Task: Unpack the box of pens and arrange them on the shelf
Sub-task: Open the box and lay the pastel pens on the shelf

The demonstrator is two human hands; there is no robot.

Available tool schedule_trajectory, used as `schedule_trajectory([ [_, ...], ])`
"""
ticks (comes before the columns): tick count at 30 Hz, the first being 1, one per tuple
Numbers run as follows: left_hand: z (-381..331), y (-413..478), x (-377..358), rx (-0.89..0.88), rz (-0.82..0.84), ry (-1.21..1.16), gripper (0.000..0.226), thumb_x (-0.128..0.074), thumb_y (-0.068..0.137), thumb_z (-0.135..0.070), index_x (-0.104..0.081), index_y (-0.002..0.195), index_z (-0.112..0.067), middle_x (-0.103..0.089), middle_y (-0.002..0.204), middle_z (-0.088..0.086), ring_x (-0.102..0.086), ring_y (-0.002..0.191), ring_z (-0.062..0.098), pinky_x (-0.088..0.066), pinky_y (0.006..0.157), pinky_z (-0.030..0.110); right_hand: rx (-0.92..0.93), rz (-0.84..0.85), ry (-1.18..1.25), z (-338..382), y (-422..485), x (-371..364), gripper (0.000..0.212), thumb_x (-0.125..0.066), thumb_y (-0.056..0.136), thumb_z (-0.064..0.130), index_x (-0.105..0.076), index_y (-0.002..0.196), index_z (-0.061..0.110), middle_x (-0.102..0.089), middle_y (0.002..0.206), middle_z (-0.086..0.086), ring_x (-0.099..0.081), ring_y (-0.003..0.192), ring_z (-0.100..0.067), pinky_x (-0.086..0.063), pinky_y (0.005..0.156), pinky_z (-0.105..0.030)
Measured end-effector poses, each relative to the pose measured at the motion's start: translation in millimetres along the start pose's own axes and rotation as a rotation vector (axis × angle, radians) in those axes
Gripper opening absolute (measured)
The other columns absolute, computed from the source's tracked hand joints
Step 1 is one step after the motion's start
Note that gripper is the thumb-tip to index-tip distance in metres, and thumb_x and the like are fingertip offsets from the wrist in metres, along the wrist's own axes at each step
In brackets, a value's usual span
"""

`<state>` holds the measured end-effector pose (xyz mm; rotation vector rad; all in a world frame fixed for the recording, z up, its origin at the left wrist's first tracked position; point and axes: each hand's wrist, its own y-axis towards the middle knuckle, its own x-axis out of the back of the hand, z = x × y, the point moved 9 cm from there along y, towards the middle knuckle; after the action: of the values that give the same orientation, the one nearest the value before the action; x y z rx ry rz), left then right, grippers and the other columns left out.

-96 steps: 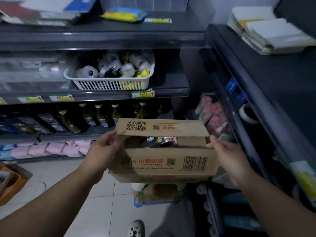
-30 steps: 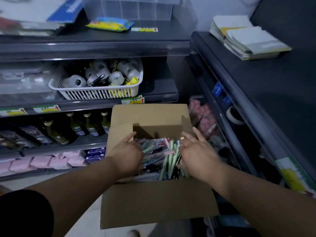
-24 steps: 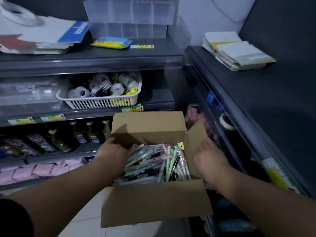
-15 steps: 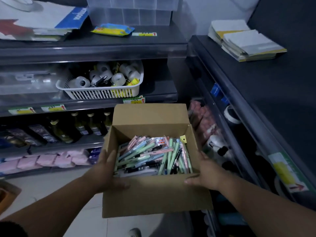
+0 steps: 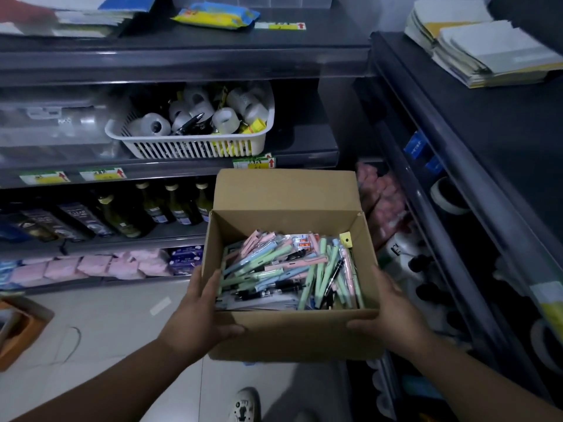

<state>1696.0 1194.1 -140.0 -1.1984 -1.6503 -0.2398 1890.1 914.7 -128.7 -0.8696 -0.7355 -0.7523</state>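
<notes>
Left hand and right hand grip opposite sides of the open cardboard box full of pens

Matt brown cardboard box; glossy plastic-wrapped pens; white plastic basket.

Beyond my grip stands a dark shelf unit. A white slatted basket sits on its middle board, dark bottles stand 1 level lower, and pink packs lie at the bottom. Right of my grip runs a 2nd dark unit with stacked papers on top. Below my grip lie pale floor tiles. The light is dim.
</notes>
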Motion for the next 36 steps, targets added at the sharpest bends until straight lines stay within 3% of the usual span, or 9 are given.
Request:
schedule_trajectory([
  [3,-12.2,1.8,15.6,-0.093,-0.082,0.066,0.100,-0.065,0.070,-0.067,-0.022,0.150,-0.026,0.005,0.159,0.004,-0.012,0.145,0.026,-0.024,0.116,0.038,0.109,-0.116,0.037,16.6,-5.8,10.8,0.092,-0.080,0.069,0.047,-0.031,0.145,0.033,-0.023,0.155,0.011,-0.039,0.128,-0.009,-0.036,0.102,-0.025],
  [5,-35.3,8.8,28.5,-0.245,-0.185,0.137,0.081,-0.069,0.075,-0.055,-0.040,0.143,-0.021,-0.020,0.156,0.008,-0.025,0.141,0.026,-0.024,0.113,0.036,0.188,-0.132,0.057,34.4,-6.2,12.3,0.068,-0.075,0.075,0.044,-0.045,0.135,0.036,-0.042,0.140,0.014,-0.043,0.108,0.002,-0.037,0.086,-0.016],
  [7,-55.2,24.2,29.5,-0.338,-0.174,0.130,0.067,-0.073,0.077,-0.044,-0.052,0.135,-0.018,-0.039,0.147,0.007,-0.041,0.132,0.024,-0.032,0.109,0.031,0.202,-0.103,0.081,47.3,-1.7,8.2,0.057,-0.072,0.079,0.041,-0.050,0.131,0.038,-0.050,0.125,0.018,-0.046,0.100,0.004,-0.036,0.078,-0.012],
  [10,-63.7,58.7,22.0,-0.319,-0.108,0.037,0.064,-0.072,0.079,-0.033,-0.048,0.137,-0.019,-0.043,0.142,0.004,-0.046,0.126,0.021,-0.033,0.103,0.023,0.187,-0.082,0.105,57.4,10.9,1.5,0.050,-0.073,0.080,0.035,-0.056,0.127,0.031,-0.051,0.109,0.021,-0.049,0.099,0.004,-0.030,0.073,0.003],
  [16,-33.6,127.6,-16.3,-0.035,0.061,-0.045,0.084,-0.063,0.087,-0.033,-0.014,0.150,-0.007,-0.020,0.155,0.010,-0.025,0.140,0.026,-0.023,0.112,0.030,0.062,-0.009,0.135,48.9,35.5,-14.3,0.060,-0.073,0.079,0.038,-0.047,0.133,0.027,-0.061,0.117,0.011,-0.057,0.108,-0.009,-0.040,0.085,-0.019],
  [21,-29.8,143.7,-45.1,-0.005,0.173,0.033,0.078,-0.054,0.091,-0.032,-0.009,0.151,-0.012,-0.021,0.155,0.012,-0.026,0.139,0.029,-0.025,0.113,0.033,-0.035,0.031,0.048,34.3,48.3,-25.9,0.074,-0.070,0.080,0.046,-0.037,0.143,0.023,-0.050,0.140,0.002,-0.049,0.125,-0.016,-0.038,0.095,-0.023],
  [26,-37.0,142.7,-46.5,-0.074,0.131,0.139,0.070,-0.051,0.094,-0.028,-0.013,0.151,-0.016,-0.026,0.148,0.014,-0.033,0.133,0.030,-0.031,0.109,0.033,-0.103,0.077,0.112,31.1,57.5,-32.8,0.092,-0.073,0.078,0.041,-0.019,0.151,0.024,-0.042,0.147,0.002,-0.049,0.123,-0.015,-0.037,0.096,-0.023],
  [29,-42.7,141.9,-47.0,-0.069,0.144,0.153,0.067,-0.051,0.095,-0.032,-0.017,0.148,-0.009,-0.030,0.144,0.016,-0.036,0.130,0.031,-0.033,0.107,0.034,-0.180,0.120,0.104,29.6,64.7,-38.1,0.086,-0.072,0.080,0.039,-0.021,0.146,0.019,-0.053,0.136,-0.003,-0.059,0.107,-0.020,-0.044,0.088,-0.026],
  [36,-61.0,133.6,-39.3,-0.199,0.054,0.119,0.052,-0.055,0.092,-0.024,-0.037,0.137,-0.007,-0.029,0.152,0.008,-0.034,0.137,0.022,-0.030,0.101,0.025,-0.234,0.080,0.054,26.7,75.7,-39.3,0.067,-0.071,0.082,0.023,-0.035,0.138,0.010,-0.054,0.128,-0.013,-0.053,0.116,-0.028,-0.044,0.092,-0.031],
])
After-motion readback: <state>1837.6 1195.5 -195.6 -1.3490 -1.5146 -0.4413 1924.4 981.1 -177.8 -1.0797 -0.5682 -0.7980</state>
